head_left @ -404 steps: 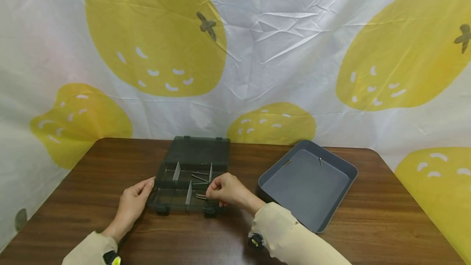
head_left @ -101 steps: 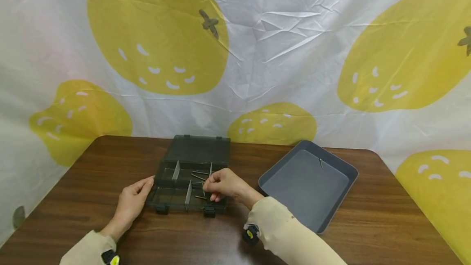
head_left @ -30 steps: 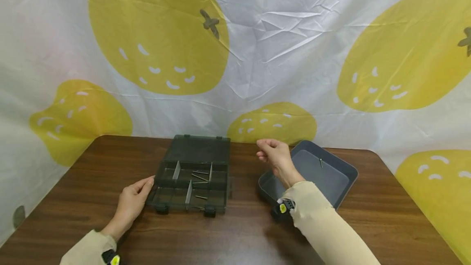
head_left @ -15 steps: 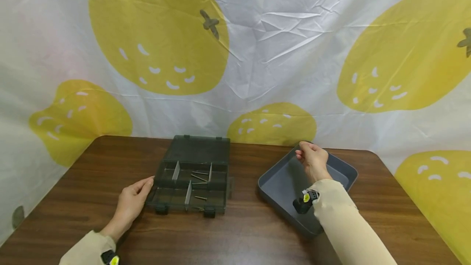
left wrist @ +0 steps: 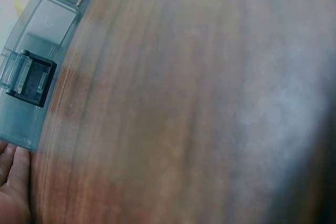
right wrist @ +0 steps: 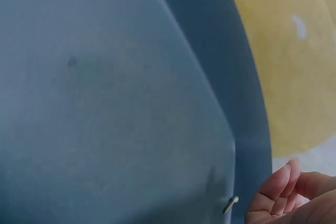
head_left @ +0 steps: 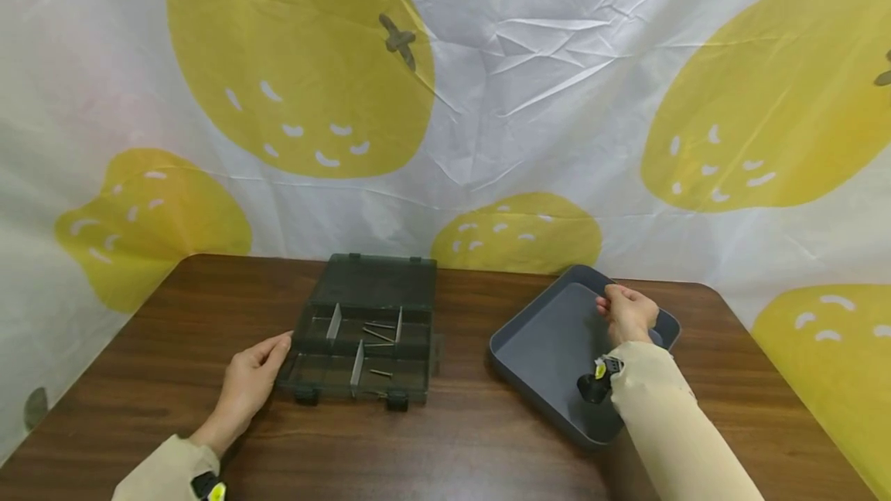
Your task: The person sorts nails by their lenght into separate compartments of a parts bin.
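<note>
My left hand [head_left: 249, 385] touches the left side of a dark translucent compartment box [head_left: 322, 371], its fingers nearly straight against the wall. The lid [head_left: 376, 282] of this box lies back, away from me. Several thin screws [head_left: 379, 335] lie in its compartments. Over the far right part of a grey tray [head_left: 543, 342] is my right hand [head_left: 629, 313], fingers loosely bent and nothing visible between them. The right wrist view shows one screw [right wrist: 231, 204] in the tray by its wall, just beside the fingers. In the head view the hand hides that screw.
Both containers stand on a brown wooden table [head_left: 459, 439], with a strip of tabletop between them. White dividers [head_left: 358, 368] split the box. Behind the table hangs a white cloth [head_left: 480, 138] printed with yellow fruit.
From the box, my right hand has moved right to over the tray. The tray held two screws at first; one is gone from its left side. My left hand has stayed at the box.
</note>
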{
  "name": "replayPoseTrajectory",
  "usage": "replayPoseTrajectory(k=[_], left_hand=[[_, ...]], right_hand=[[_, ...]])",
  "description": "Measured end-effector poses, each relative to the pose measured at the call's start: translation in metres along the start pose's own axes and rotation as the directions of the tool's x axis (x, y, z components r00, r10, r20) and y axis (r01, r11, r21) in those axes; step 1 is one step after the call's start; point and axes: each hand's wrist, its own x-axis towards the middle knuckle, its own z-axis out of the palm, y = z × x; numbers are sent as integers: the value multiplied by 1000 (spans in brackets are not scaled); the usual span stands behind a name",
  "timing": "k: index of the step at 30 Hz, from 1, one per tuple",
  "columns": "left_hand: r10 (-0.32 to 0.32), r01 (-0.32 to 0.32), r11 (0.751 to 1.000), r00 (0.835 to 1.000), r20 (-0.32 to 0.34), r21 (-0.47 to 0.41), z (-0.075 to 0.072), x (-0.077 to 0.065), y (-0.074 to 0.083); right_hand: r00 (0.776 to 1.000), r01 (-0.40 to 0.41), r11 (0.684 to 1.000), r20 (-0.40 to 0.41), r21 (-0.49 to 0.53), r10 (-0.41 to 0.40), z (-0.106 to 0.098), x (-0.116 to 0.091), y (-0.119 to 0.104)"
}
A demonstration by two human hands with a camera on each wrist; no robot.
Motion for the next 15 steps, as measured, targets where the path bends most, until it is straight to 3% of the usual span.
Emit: replayPoseTrajectory(k=[15], left_hand=[[-21, 21, 1000, 1000, 2, 2, -1, -1, 2]], right_hand=[[996, -30, 990, -92, -135, 17, -18, 13, 13]])
